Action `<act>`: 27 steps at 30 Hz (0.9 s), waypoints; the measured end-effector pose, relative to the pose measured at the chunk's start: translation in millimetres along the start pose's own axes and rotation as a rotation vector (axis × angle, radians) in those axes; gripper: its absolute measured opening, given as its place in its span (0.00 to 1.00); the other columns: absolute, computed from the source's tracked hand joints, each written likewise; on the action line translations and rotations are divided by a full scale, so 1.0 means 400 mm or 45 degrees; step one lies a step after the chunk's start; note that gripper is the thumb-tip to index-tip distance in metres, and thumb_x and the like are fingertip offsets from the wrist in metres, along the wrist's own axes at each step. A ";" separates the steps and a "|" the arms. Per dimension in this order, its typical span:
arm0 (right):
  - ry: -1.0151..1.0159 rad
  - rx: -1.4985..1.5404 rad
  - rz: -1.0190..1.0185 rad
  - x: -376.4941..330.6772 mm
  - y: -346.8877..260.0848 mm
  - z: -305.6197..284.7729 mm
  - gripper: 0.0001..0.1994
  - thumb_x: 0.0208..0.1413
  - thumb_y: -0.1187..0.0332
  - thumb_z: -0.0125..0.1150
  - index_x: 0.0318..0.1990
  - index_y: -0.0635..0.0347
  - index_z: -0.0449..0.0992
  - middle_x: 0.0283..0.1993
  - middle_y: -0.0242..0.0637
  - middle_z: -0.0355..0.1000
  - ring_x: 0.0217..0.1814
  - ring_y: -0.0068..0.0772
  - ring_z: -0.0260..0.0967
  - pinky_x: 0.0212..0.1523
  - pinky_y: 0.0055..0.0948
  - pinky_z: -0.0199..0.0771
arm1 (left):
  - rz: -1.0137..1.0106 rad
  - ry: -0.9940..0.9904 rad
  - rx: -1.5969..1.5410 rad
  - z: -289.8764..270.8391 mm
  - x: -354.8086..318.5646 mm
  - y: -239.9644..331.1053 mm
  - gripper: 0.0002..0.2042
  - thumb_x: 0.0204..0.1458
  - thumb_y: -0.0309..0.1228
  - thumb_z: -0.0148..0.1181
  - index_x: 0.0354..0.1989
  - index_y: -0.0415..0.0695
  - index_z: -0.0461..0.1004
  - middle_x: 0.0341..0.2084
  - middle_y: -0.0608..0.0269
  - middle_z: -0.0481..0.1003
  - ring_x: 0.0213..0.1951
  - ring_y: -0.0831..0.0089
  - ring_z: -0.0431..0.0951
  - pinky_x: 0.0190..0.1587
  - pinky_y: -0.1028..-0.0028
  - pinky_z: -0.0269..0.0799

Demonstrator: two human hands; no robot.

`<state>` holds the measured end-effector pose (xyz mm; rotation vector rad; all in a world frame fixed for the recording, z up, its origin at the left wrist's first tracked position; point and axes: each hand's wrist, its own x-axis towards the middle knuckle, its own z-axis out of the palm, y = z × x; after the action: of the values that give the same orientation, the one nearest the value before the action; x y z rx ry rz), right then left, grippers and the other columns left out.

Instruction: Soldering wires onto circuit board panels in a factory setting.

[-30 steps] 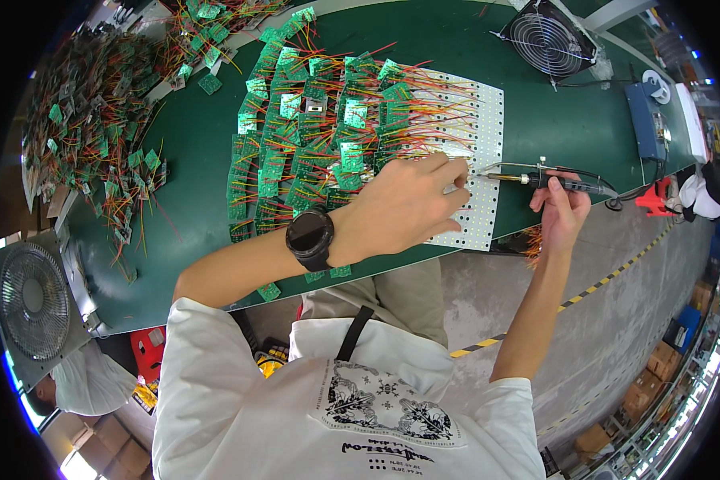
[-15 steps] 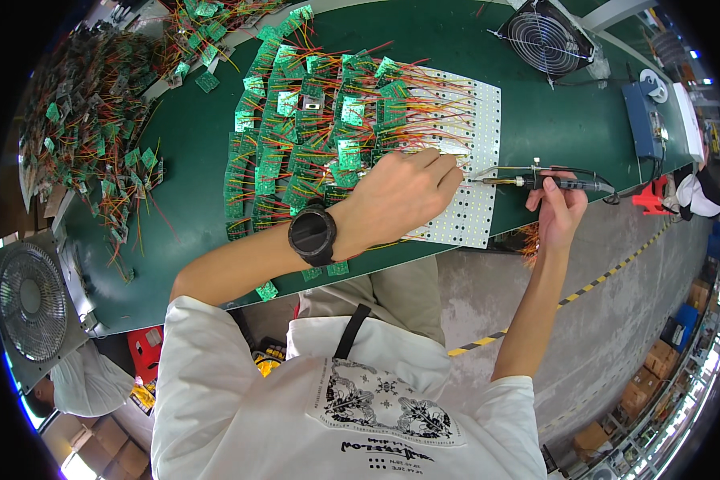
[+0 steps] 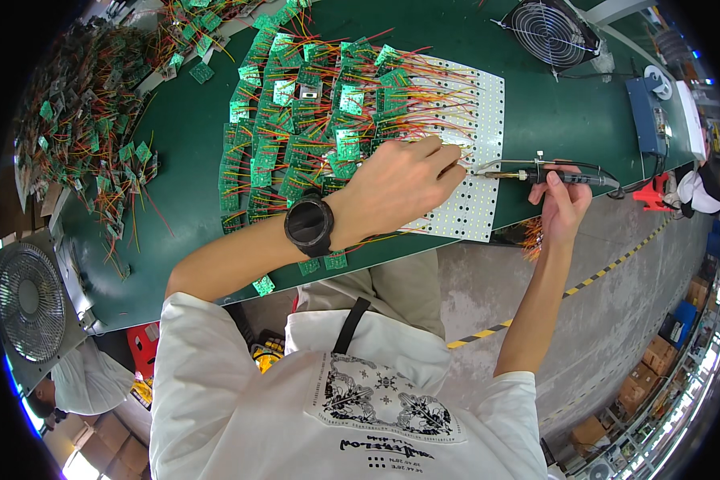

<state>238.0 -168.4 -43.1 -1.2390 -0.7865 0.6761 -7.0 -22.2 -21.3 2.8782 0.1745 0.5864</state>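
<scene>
A white perforated panel lies on the green table, with red and yellow wires reaching over it from rows of small green circuit boards. My left hand, with a black watch on its wrist, rests over the panel's near part. Its thumb and forefinger are pinched together; what lies between them is too small to make out. From the right, my right hand grips a black soldering iron with a thin metal feed tube along it. The iron's tip points left at the panel, close to my left fingertips.
A heap of wired circuit boards covers the table's left end. At the back right stands a black fan with a wire guard. A blue box-shaped unit sits at the right end. Another fan is at lower left, near a person.
The view has shifted slightly. Both hands and the soldering iron keep nearly the same place over the white panel, with the same grips.
</scene>
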 end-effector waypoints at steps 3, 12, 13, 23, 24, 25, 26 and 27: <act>-0.025 -0.006 0.001 0.000 0.001 -0.004 0.11 0.53 0.75 0.59 0.41 0.74 0.71 0.28 0.43 0.72 0.18 0.31 0.68 0.20 0.26 0.67 | 0.013 0.026 -0.030 0.002 -0.001 -0.002 0.12 0.41 0.26 0.56 0.37 0.40 0.73 0.35 0.63 0.71 0.37 0.70 0.74 0.28 0.74 0.74; -0.055 -0.034 0.003 0.000 0.003 0.000 0.11 0.53 0.76 0.59 0.42 0.74 0.71 0.28 0.43 0.72 0.19 0.31 0.69 0.20 0.25 0.68 | -0.001 -0.003 -0.025 -0.003 -0.001 -0.001 0.13 0.40 0.25 0.56 0.37 0.39 0.73 0.36 0.63 0.72 0.37 0.70 0.74 0.28 0.73 0.74; -0.053 -0.036 -0.004 0.000 0.002 0.001 0.10 0.53 0.76 0.59 0.41 0.74 0.71 0.28 0.43 0.72 0.19 0.31 0.69 0.20 0.25 0.68 | -0.002 -0.004 -0.026 -0.003 -0.001 -0.001 0.13 0.40 0.25 0.56 0.37 0.39 0.73 0.36 0.63 0.72 0.37 0.70 0.74 0.28 0.73 0.74; -0.042 -0.093 0.018 -0.002 -0.002 -0.001 0.10 0.53 0.76 0.59 0.41 0.74 0.72 0.28 0.42 0.73 0.19 0.30 0.68 0.21 0.25 0.68 | 0.001 -0.022 -0.026 -0.004 -0.001 -0.001 0.13 0.40 0.25 0.56 0.38 0.39 0.73 0.37 0.62 0.72 0.38 0.70 0.73 0.29 0.73 0.74; -0.034 -0.091 0.022 -0.003 -0.002 -0.001 0.11 0.53 0.76 0.59 0.42 0.74 0.71 0.29 0.42 0.73 0.19 0.30 0.68 0.21 0.25 0.68 | 0.004 -0.024 -0.025 -0.004 -0.001 -0.001 0.13 0.40 0.25 0.56 0.38 0.39 0.73 0.37 0.62 0.72 0.38 0.70 0.73 0.29 0.73 0.74; -0.025 -0.088 0.027 -0.003 -0.002 0.000 0.11 0.53 0.76 0.59 0.42 0.74 0.71 0.29 0.43 0.73 0.18 0.30 0.68 0.21 0.25 0.68 | 0.002 -0.024 -0.025 -0.002 -0.002 -0.001 0.13 0.40 0.25 0.56 0.38 0.39 0.73 0.37 0.62 0.72 0.38 0.70 0.73 0.29 0.73 0.74; -0.026 -0.088 0.027 -0.003 -0.001 0.001 0.11 0.53 0.76 0.59 0.42 0.74 0.71 0.29 0.43 0.73 0.18 0.30 0.68 0.21 0.25 0.68 | 0.000 -0.014 -0.027 0.000 -0.002 0.000 0.13 0.40 0.25 0.56 0.38 0.39 0.73 0.37 0.63 0.72 0.38 0.70 0.73 0.29 0.73 0.73; -0.020 -0.090 0.023 -0.003 -0.002 0.002 0.11 0.53 0.76 0.59 0.42 0.74 0.71 0.30 0.43 0.73 0.18 0.31 0.68 0.20 0.25 0.68 | -0.001 -0.004 -0.029 0.002 -0.002 0.000 0.13 0.40 0.25 0.56 0.37 0.39 0.73 0.37 0.63 0.71 0.38 0.70 0.73 0.28 0.74 0.73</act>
<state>236.7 -168.9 -42.4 -1.3073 -0.8192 0.6784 -7.4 -22.5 -22.3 2.8568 0.1676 0.5800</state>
